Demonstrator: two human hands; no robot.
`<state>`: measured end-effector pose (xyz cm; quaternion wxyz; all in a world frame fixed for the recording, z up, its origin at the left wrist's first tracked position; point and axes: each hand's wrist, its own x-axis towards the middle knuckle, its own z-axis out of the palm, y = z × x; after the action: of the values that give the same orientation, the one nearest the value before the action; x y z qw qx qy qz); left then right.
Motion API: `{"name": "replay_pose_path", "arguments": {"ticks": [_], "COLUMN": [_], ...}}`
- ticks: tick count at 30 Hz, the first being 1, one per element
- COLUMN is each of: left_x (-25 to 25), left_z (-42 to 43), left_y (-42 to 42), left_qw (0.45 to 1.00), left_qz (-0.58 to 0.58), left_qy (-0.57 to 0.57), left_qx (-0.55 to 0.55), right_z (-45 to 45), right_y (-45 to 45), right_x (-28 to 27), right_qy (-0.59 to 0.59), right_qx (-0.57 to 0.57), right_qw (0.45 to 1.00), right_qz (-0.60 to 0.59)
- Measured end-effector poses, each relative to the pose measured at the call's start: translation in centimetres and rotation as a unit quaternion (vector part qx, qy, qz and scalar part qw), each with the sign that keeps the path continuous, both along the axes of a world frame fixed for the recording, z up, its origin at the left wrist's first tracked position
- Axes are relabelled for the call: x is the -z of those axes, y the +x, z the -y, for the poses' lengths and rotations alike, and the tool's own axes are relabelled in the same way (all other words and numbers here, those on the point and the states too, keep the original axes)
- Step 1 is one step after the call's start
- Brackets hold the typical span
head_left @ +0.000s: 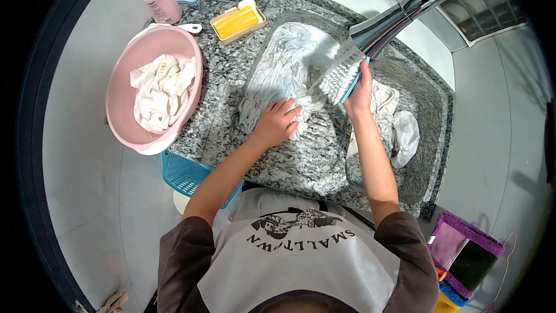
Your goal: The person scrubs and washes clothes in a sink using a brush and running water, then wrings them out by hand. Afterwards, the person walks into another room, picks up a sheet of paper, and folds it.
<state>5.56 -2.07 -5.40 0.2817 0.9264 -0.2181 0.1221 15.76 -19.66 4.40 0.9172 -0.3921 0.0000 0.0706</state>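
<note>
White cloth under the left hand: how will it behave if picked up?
The white cloth lies in loose wrinkles, so it should lift floppy, not stiff. It looks soaked, near the faucet, so probably heavy for its size and slick.

The left arm (229, 171) extends forward and inward from the elbow, with the forearm angled toward the body's midline; the left grip (277, 123) is positioned palm down, back uppermost, with its fingers spread and directed forward and inward. The right arm (375, 165) extends forward at a steeper angle, inclined slightly inward, with the right wrist (360, 117) nearly in line with the forearm. The right grip (360, 94) is closed in a hold, turned on edge with its fingers directed forward, and reaches farther from the torso than the left grip.
</note>
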Motion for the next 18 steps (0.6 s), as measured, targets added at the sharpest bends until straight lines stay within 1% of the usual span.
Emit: {"name": "replay_pose_path", "arguments": {"ticks": [6, 10, 14, 16, 18], "left_x": [-0.3, -0.3, -0.3, -0.5, -0.5], "left_z": [-0.1, -0.1, -0.1, -0.1, -0.1], "left_y": [-0.1, -0.1, 0.0, -0.1, -0.1], "left_qw": [1.0, 1.0, 1.0, 1.0, 1.0], "left_qz": [0.006, 0.017, 0.009, 0.005, -0.001], "left_qy": [-0.007, -0.012, -0.009, -0.008, -0.008], "left_qx": [-0.002, 0.0, 0.001, 0.002, 0.003], "right_z": [-0.2, -0.3, -0.1, -0.4, -0.6], "right_y": [0.6, 0.6, 1.3, 1.2, 1.1], "right_x": [0.6, 0.2, 0.6, 0.0, -0.8], "right_qy": [-0.027, -0.03, -0.056, -0.065, -0.098], "right_qx": [0.016, 0.003, 0.028, 0.037, 0.047], "right_qw": [0.999, 0.999, 0.998, 0.997, 0.994], "right_qz": [-0.01, -0.015, -0.009, -0.001, -0.02]}}
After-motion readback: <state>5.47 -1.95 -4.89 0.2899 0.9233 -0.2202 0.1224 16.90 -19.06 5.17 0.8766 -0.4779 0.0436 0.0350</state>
